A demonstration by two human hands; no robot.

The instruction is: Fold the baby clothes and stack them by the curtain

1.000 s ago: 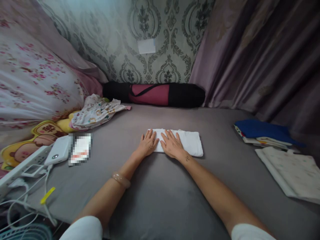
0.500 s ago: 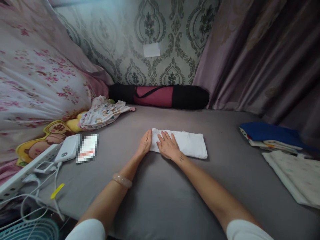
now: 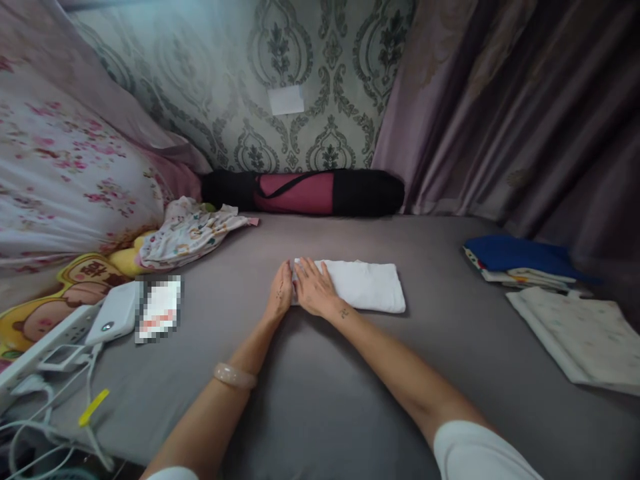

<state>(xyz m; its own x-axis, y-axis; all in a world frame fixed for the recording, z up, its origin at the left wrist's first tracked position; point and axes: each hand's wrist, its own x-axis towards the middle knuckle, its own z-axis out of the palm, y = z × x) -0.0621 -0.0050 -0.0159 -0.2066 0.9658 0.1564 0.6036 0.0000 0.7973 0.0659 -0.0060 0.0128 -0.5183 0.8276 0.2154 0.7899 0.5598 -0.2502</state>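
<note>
A white cloth, folded into a flat rectangle, lies on the grey bed sheet. My left hand stands on edge against the cloth's left end, fingers straight and together, palm turned inward. Flat on top, near that same end, rests my right hand with its fingers stretched out. The fingers of the two hands almost meet at the cloth's left edge. Neither hand grips anything. A pale bangle circles my left forearm.
At right lie a folded blue cloth on others and a pale folded cloth. A black and maroon bag lines the wall. To the left are a patterned garment, a white power bank and a power strip.
My right hand has slid left over the white cloth, closer to my left hand. My left hand stays at the cloth's end. The view has turned slightly right.
</note>
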